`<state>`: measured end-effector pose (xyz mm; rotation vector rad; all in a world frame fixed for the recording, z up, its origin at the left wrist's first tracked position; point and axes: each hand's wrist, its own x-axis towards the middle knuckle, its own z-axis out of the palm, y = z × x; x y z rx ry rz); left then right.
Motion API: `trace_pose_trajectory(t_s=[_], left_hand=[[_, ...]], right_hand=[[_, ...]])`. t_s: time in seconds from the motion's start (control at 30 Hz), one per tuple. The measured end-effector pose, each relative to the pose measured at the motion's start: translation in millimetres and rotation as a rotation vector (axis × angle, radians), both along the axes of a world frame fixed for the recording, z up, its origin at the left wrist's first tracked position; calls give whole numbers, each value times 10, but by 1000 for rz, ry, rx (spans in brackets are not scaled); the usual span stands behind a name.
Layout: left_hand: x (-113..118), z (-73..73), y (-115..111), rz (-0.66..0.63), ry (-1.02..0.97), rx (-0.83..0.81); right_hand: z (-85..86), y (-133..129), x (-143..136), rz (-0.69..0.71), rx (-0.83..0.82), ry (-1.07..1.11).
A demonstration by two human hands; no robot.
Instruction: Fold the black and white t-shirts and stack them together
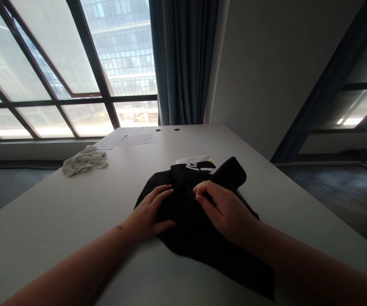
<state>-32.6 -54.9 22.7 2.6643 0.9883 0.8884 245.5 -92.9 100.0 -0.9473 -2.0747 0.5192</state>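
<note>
A black cloth item (186,229), seemingly a garment, lies crumpled on the white table, with a white print (199,166) at its far end. My left hand (149,212) rests on its left part, fingers spread and thumb apart. Over the right part, my right hand (223,208) is closed, thumb and forefinger curled together. A black paddle-shaped object (231,172) with rounded corners sticks out beyond the right knuckles and appears to be in that hand. Its other end is lost against the dark cloth, so its exact kind cannot be told.
A crumpled whitish cloth (85,161) lies near the table's left edge. Behind it are several paper sheets (122,139). Two dark round cable holes (177,129) mark the far end of the table (183,142). Windows and a blue curtain (185,63) stand beyond.
</note>
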Motion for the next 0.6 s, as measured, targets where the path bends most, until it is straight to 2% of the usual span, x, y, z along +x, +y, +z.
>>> trace_pose_trajectory(t_s=[0.1,0.17,0.27,0.37,0.43,0.5,0.6], left_hand=[[22,30,-90,-66,-37,-7],[33,52,-138,-87,-92,-122],[14,89,-134,58,-310,-348],[-107,142,-14,245,-672,-432],[-264,200,96,313,-860,-407],[-470,285,204,346,-940,-319],[-836,474,400,366,-967,-126]], right_hand=[[122,-249,-103,346,-193,179],[101,-241,-93,393,-294,295],[-51,24,23,183,-365,406],[-257,418,210,-80,-246,336],[-387,643,346,-223,-42,167],[-496,799,463,-254,123,-51],[-609,907,558,-231,175,-247]])
